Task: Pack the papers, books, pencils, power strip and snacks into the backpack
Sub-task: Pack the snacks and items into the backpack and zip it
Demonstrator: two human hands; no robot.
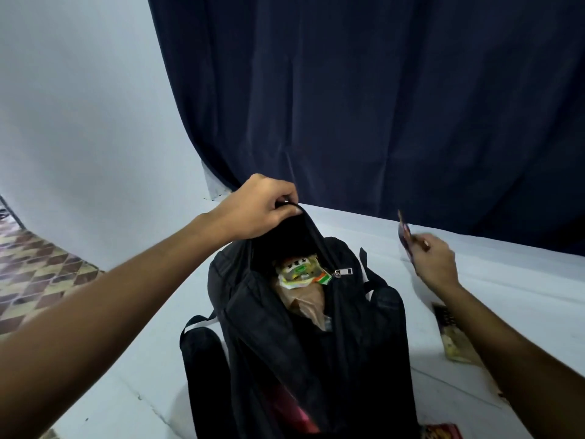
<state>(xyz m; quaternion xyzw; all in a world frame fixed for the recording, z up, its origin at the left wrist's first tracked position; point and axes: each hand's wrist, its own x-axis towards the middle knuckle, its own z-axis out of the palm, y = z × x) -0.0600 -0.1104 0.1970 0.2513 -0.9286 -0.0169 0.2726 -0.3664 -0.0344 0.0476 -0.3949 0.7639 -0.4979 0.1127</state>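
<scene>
The backpack stands open on the white table, its top edge pinched up by the left hand, and could sag shut if that slips while the right hand, fingers curled round a dark snack packet, reaches over.

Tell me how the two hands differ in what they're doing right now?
The left hand is raised over the black backpack, its grip pinching the top edge to hold the opening wide; the right hand is off to the side above the white table. The left holds fabric; the right holds a small dark snack packet, blurred. Both have fingers curled round something.
</scene>
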